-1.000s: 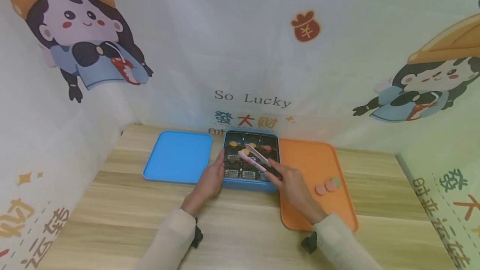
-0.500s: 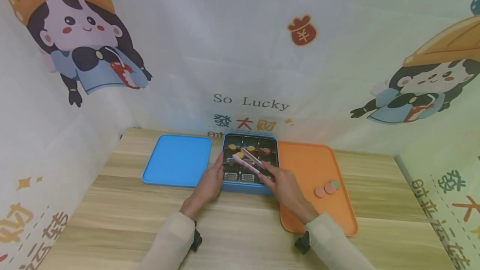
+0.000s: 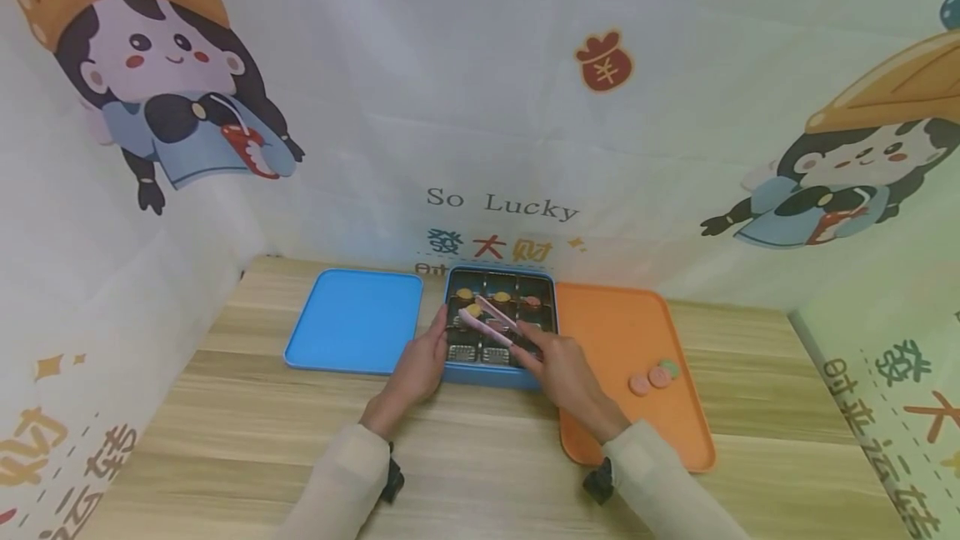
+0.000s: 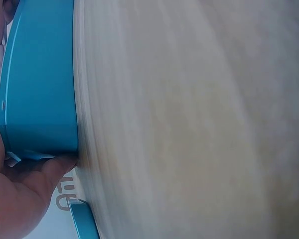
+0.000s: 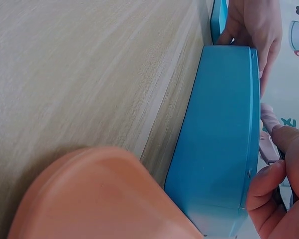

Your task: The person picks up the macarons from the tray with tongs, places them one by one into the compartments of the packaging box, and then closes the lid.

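My right hand [image 3: 566, 369] holds a pair of pink tongs [image 3: 487, 329] with dark handles over an open blue box [image 3: 487, 374]. Between the tong tips is a small round yellow macaron-like piece [image 3: 473, 311], over the left compartment of the middle row. A black divided insert fills the box; two yellow pieces and a reddish one [image 3: 532, 302] sit towards its back. At the box's left side, my left hand [image 3: 420, 365] grips the wall, thumb low against the side in the left wrist view. The right wrist view shows my right fingers around the tongs at the rim.
A flat blue lid [image 3: 356, 319] lies left of the box. To the right, an orange tray [image 3: 622, 432] adjoins the box and bears pink rounds [image 3: 660, 377] and a green one [image 3: 671, 368]. A printed cloth hangs behind the wooden table [image 3: 480, 457].
My right hand has moved left with the tongs and the yellow piece, from the middle of the box to its left column. My left hand stays at the box. The head view has tilted slightly.
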Demonstrator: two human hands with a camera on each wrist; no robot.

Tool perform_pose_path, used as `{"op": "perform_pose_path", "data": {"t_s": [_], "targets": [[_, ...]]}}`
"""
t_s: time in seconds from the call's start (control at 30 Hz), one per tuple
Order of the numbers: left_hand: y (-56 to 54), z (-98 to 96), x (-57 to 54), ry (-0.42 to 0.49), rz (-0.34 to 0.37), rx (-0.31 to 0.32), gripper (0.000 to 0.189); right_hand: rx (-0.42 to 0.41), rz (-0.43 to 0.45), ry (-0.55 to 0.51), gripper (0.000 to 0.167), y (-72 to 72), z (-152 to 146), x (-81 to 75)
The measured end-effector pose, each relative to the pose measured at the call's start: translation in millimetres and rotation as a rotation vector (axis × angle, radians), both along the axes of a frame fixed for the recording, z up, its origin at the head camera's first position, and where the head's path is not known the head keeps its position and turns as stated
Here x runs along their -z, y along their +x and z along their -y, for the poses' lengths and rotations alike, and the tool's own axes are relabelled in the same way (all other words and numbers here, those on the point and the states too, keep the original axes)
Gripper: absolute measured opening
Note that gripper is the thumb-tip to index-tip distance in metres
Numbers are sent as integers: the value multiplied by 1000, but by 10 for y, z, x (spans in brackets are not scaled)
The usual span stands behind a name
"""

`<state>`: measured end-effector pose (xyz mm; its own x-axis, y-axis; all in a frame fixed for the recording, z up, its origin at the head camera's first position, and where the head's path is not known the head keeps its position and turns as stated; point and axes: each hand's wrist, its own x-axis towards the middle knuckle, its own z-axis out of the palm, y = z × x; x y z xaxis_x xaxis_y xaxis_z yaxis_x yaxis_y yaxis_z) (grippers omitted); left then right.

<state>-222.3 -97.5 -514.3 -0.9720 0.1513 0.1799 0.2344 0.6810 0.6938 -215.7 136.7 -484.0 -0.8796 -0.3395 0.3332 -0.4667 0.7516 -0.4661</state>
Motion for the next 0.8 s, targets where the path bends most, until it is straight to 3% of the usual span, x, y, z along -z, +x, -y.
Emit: {"op": "perform_pose_path", "data": {"t_s": [0.47,0.8], "targets": [[-18,-2,-21,-6,59,-4,52,-21,-30,14,42,-12,21,9],[-7,-4,-19,15,76,-2,52,-4,17,10,44,10,6,15]]}}
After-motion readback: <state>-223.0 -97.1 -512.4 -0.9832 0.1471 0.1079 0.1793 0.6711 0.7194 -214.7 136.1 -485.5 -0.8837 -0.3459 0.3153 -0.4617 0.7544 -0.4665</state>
